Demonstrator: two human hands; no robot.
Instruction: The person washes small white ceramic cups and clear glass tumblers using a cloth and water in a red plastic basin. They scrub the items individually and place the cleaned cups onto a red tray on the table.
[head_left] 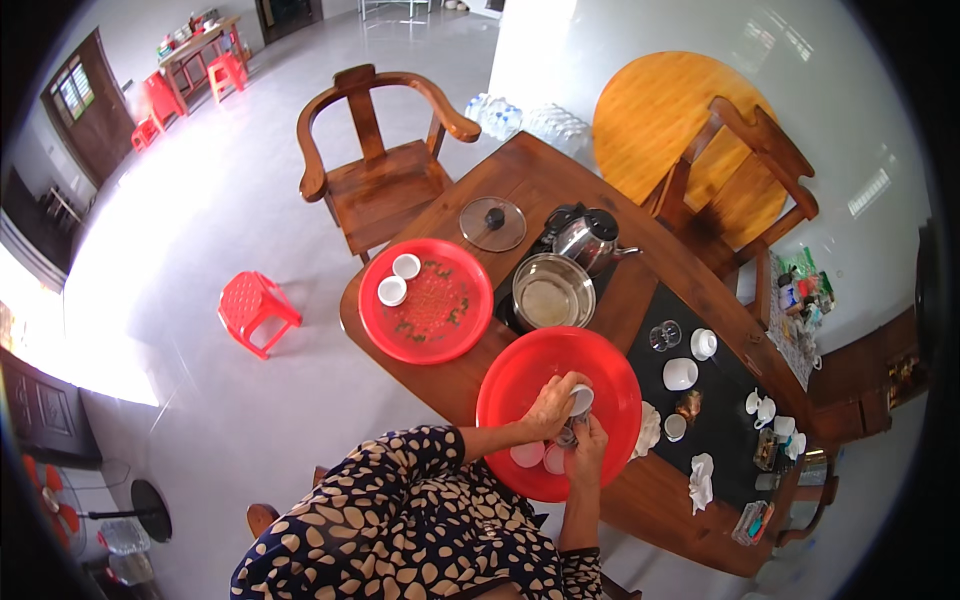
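Observation:
Over a red basin (497, 387) on the near side of the wooden table, my two hands work close together. My left hand (553, 408) is closed on a small white cup (581, 400), which is tilted with its mouth up. Just below it, my right hand (588, 447) has curled fingers beside a greyish, glassy piece (567, 436); what they grip is partly hidden. Small cups, one of them a pale cup (527, 455), lie in the basin under my hands. To the left, a red patterned tray (440, 345) carries two white cups (392, 291).
Beyond the basin stand a glass pot (553, 291), a steel kettle (588, 242) and a glass lid (492, 224). White cups (680, 374), crumpled tissue (701, 482) and small glasses (664, 336) sit on the black panel at right. A wooden chair (388, 190) and red stool (259, 309) stand leftward.

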